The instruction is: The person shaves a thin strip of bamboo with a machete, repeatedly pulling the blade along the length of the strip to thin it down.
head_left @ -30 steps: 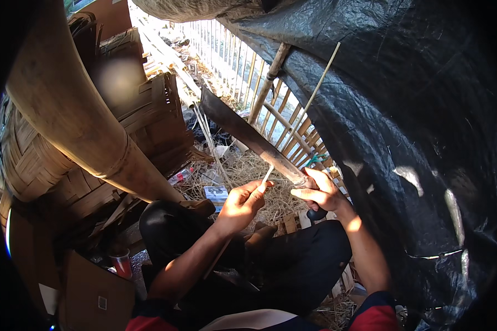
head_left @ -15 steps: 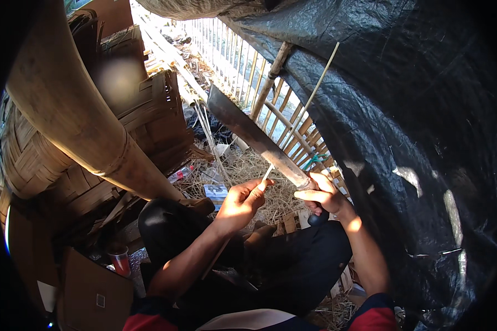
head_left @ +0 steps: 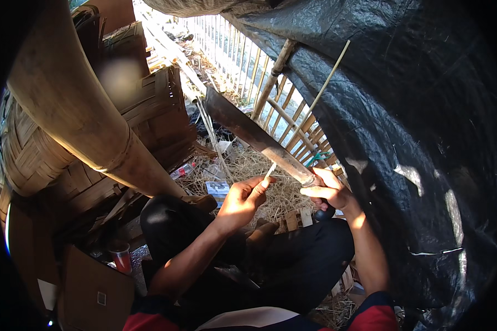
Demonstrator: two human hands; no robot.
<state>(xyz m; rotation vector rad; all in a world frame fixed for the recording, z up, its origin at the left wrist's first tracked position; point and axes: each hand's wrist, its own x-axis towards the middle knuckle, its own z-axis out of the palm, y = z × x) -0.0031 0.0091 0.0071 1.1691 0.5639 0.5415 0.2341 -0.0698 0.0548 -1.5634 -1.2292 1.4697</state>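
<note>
My right hand [head_left: 328, 192] is closed around the dark handle of a machete [head_left: 248, 132]. Its long, darkened blade slants up and to the left, ahead of my hands. Between the thumb and fingers of my left hand [head_left: 242, 201] is a thin pale bamboo strip [head_left: 271, 170]. The strip meets the blade's lower edge near the handle. A long pale length [head_left: 323, 91] rises beyond the blade toward the upper right and appears to be the same strip. My left palm is hidden from view.
A thick bamboo pole [head_left: 74, 105] slants along the left, beside woven bamboo panels [head_left: 160, 105]. Black plastic sheeting [head_left: 414, 138] hangs at the right. Straw shavings [head_left: 281, 207] cover the ground ahead of my crossed legs. A cup of red drink [head_left: 121, 259] stands at lower left, near a cardboard box [head_left: 96, 292].
My right hand and the machete's handle have shifted slightly right. The strip's far end has also moved a little right. My left hand keeps its pinch on the strip, nearly in place.
</note>
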